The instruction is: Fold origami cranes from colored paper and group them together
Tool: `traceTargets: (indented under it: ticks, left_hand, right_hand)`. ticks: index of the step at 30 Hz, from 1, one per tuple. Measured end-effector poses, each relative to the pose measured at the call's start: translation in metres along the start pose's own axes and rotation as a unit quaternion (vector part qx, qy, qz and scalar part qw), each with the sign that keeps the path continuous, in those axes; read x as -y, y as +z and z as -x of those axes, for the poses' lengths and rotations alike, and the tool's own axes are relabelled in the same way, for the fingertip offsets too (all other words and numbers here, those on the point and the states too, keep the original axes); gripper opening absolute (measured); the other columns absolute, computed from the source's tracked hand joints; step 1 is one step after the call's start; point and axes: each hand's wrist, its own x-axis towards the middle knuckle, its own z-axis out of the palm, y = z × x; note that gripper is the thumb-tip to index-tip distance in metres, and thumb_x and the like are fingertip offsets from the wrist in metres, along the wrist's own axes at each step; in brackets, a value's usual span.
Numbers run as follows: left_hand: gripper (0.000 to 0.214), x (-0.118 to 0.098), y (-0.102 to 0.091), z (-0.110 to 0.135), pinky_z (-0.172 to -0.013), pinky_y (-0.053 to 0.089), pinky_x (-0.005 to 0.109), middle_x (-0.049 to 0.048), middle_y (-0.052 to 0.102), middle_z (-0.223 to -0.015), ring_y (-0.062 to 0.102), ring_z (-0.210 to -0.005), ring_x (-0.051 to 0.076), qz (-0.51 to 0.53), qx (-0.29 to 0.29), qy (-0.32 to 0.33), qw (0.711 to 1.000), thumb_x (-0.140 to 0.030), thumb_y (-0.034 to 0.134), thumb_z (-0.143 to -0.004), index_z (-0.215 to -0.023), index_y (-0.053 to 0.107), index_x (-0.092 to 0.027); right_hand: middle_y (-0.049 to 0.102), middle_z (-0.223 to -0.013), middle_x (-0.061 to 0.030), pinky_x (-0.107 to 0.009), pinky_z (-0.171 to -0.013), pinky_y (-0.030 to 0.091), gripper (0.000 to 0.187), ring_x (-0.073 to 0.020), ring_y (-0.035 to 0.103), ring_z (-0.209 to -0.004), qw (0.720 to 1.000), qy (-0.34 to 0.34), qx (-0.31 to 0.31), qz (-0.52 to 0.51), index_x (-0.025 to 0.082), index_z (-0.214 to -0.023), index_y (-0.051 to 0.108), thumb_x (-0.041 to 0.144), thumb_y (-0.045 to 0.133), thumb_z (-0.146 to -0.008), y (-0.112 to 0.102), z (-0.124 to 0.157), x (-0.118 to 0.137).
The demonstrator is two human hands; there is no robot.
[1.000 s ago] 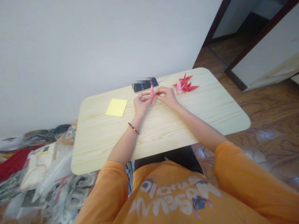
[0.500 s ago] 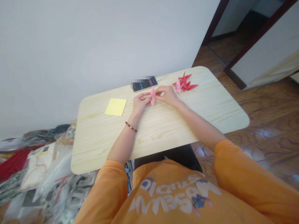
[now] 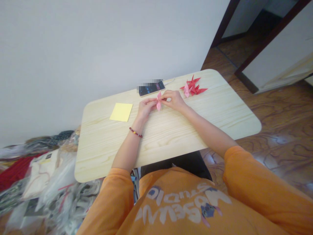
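The left hand (image 3: 146,109) and the right hand (image 3: 174,100) had moved a little to the left above the bench (image 3: 195,124), and the pink paper crane (image 3: 158,101) between them had tipped a bit. Both grips were narrow, with the fingertips pinching the crane from each side, over the far half of the bench.

Going left to right, a heap of plastic bags (image 3: 41,176) lay on the floor at 8 o'clock from the hands. A yellow sticky note (image 3: 121,112) sat at 9 o'clock, and a beaded bracelet (image 3: 135,132) was on the left wrist. A black phone (image 3: 151,88) lay at 12 o'clock — close to the fingers, so it was the one thing nearly in the way. At 2 o'clock was a small pile of red paper cranes (image 3: 193,87) — a paler pink one lay with them.
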Motion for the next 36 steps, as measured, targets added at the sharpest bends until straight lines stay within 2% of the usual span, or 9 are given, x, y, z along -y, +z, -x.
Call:
traceTargets:
  ticks: [6, 11, 15, 22, 26, 30, 33, 36]
  left_hand:
    - [0.020, -0.003, -0.006, -0.001, -0.076, 0.056, 0.030, 0.0061, 0.074, -0.085, 0.069, -0.076, 0.015, 0.021, 0.013, -0.017, 1.000, -0.019, 0.073, -0.065, -0.085, 0.072, -0.017]
    - [0.019, -0.004, -0.008, -0.003, -0.082, 0.056, 0.034, 0.0075, 0.073, -0.090, 0.070, -0.085, 0.019, -0.001, 0.021, -0.006, 1.000, -0.023, 0.070, -0.071, -0.090, 0.071, -0.018]
    - [0.019, -0.004, -0.009, -0.005, -0.082, 0.056, 0.033, 0.0082, 0.073, -0.090, 0.069, -0.087, 0.018, 0.008, 0.010, -0.013, 1.000, -0.030, 0.064, -0.078, -0.091, 0.071, -0.017]
    - [0.024, -0.004, -0.010, -0.004, -0.086, 0.056, 0.032, 0.0069, 0.072, -0.100, 0.068, -0.093, 0.018, 0.027, 0.001, 0.005, 1.000, -0.026, 0.075, -0.070, -0.092, 0.071, -0.018]
    - [0.025, -0.003, -0.013, -0.005, -0.090, 0.055, 0.035, 0.0074, 0.072, -0.102, 0.067, -0.098, 0.019, 0.013, 0.017, 0.014, 1.000, -0.024, 0.075, -0.070, -0.095, 0.070, -0.019]
    - [0.030, 0.000, -0.013, -0.005, -0.089, 0.055, 0.036, 0.0083, 0.072, -0.100, 0.068, -0.095, 0.021, 0.012, 0.017, 0.018, 1.000, -0.024, 0.077, -0.067, -0.095, 0.070, -0.018]
    - [0.035, 0.003, -0.010, -0.004, -0.087, 0.055, 0.036, 0.0082, 0.073, -0.095, 0.069, -0.091, 0.021, 0.021, 0.007, 0.016, 1.000, -0.024, 0.081, -0.061, -0.094, 0.070, -0.017]
    - [0.039, 0.005, -0.006, -0.002, -0.086, 0.055, 0.034, 0.0072, 0.074, -0.090, 0.070, -0.087, 0.020, 0.038, -0.003, 0.021, 0.999, -0.025, 0.083, -0.057, -0.093, 0.070, -0.017]
  right_hand:
    - [0.066, -0.085, -0.0040, -0.035, -0.079, 0.048, 0.021, -0.0186, 0.059, -0.085, 0.999, -0.042, 0.007, 0.012, 0.024, -0.086, 0.074, 0.014, 0.056, -0.081, 0.004, 0.002, -0.002]
    - [0.065, -0.091, -0.0047, -0.037, -0.083, 0.047, 0.023, -0.0194, 0.057, -0.092, 0.998, -0.064, 0.012, 0.009, 0.026, -0.089, 0.073, 0.015, 0.054, -0.084, 0.005, 0.003, 0.000]
    - [0.064, -0.095, -0.0047, -0.039, -0.086, 0.046, 0.024, -0.0197, 0.056, -0.095, 0.997, -0.076, 0.018, 0.012, 0.028, -0.094, 0.072, 0.018, 0.051, -0.087, 0.005, 0.003, -0.001]
    - [0.062, -0.100, -0.0050, -0.039, -0.087, 0.044, 0.023, -0.0188, 0.052, -0.093, 0.997, -0.071, -0.003, 0.015, 0.027, -0.094, 0.070, 0.026, 0.047, -0.091, 0.007, 0.002, -0.001]
    - [0.062, -0.099, -0.0047, -0.039, -0.086, 0.045, 0.021, -0.0180, 0.053, -0.091, 0.999, -0.033, -0.020, -0.024, 0.027, -0.091, 0.072, 0.028, 0.051, -0.089, 0.009, 0.003, 0.001]
    - [0.064, -0.099, -0.0061, -0.032, -0.074, 0.049, 0.019, -0.0180, 0.057, -0.093, 0.989, 0.071, -0.059, -0.119, 0.022, -0.089, 0.073, 0.033, 0.059, -0.084, 0.014, 0.003, 0.003]
    - [0.067, -0.091, -0.0061, -0.027, -0.062, 0.050, 0.025, -0.0165, 0.061, -0.083, 0.960, 0.167, -0.094, -0.206, 0.018, -0.088, 0.072, 0.040, 0.064, -0.077, 0.016, 0.003, 0.002]
    - [0.068, -0.076, -0.0041, -0.023, -0.055, 0.048, 0.029, -0.0130, 0.059, -0.067, 0.914, 0.263, -0.095, -0.293, 0.015, -0.081, 0.070, 0.041, 0.071, -0.069, 0.015, 0.003, 0.002]
